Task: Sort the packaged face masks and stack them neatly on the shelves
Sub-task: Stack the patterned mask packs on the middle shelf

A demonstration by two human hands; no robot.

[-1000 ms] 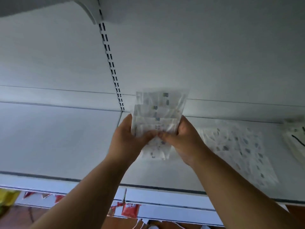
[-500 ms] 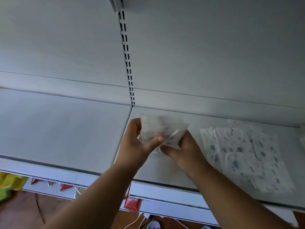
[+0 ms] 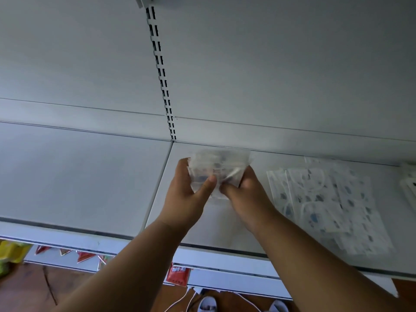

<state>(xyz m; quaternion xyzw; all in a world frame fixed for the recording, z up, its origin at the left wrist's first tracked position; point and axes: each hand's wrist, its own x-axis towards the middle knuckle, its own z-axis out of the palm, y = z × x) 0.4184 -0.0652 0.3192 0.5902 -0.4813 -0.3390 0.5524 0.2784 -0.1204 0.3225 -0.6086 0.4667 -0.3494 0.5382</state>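
Observation:
A small bundle of packaged face masks (image 3: 217,166), clear wrappers with a blue-grey print, is held over the white shelf (image 3: 193,224). My left hand (image 3: 188,194) grips its left side with the thumb across the front. My right hand (image 3: 244,194) grips its right side, thumb pressed on the front too. The bundle is blurred, and its lower part is hidden behind my thumbs. To the right, a spread pile of the same printed mask packs (image 3: 326,203) lies flat on the shelf.
A slotted upright (image 3: 163,79) splits the back panel; the left shelf bay (image 3: 78,176) is bare. Another white pack (image 3: 409,185) sits at the far right edge. Red packets (image 3: 177,274) hang below the shelf front, yellow-green bags (image 3: 11,251) at lower left, shoes (image 3: 208,306) on the floor.
The bundle was upright and fanned tall above my hands; both hands have lowered it toward the shelf and squared it into a shorter stack. The view has tilted downward and to the left.

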